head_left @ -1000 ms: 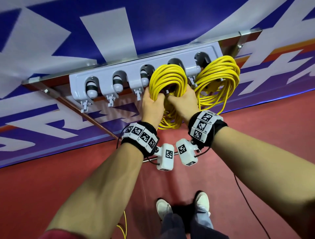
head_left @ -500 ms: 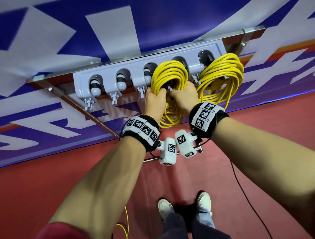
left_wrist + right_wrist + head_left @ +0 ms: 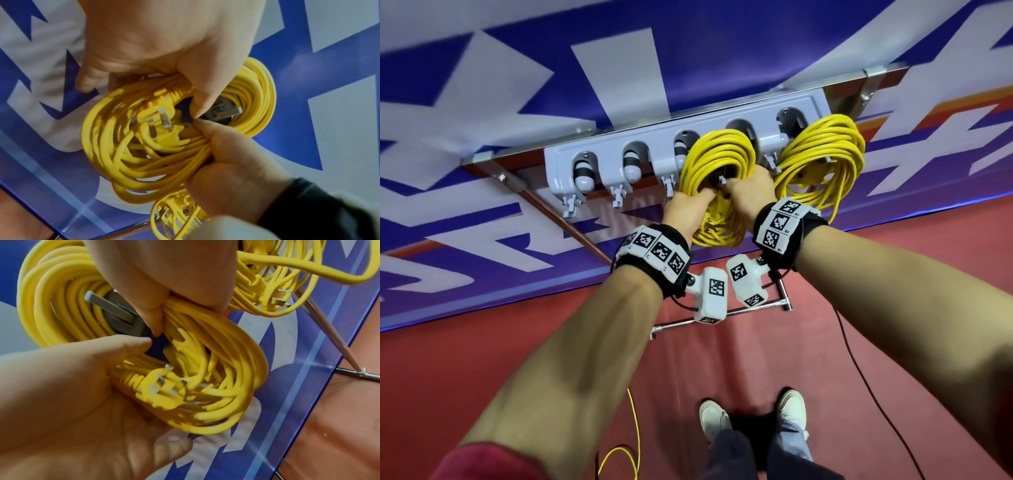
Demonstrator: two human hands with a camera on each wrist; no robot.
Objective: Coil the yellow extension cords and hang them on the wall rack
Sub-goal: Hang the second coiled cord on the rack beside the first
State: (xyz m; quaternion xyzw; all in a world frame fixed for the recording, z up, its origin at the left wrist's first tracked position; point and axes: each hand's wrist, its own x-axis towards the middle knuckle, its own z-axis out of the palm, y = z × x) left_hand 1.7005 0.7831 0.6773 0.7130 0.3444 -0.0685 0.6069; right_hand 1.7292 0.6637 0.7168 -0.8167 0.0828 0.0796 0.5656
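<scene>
At the wall rack [image 3: 688, 150], both hands grip a coiled yellow cord [image 3: 717, 161] (plug showing).

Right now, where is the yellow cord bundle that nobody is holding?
In the head view, the free yellow coiled cord hangs at the right end of the grey plastic wall rack, just right of the yellow coil both hands grip.

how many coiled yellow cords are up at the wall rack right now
2. One coil is at the rack's fourth hook, gripped by the left hand and right hand. The other coil hangs at the far right end. A loose yellow cord lies on the floor.
</scene>
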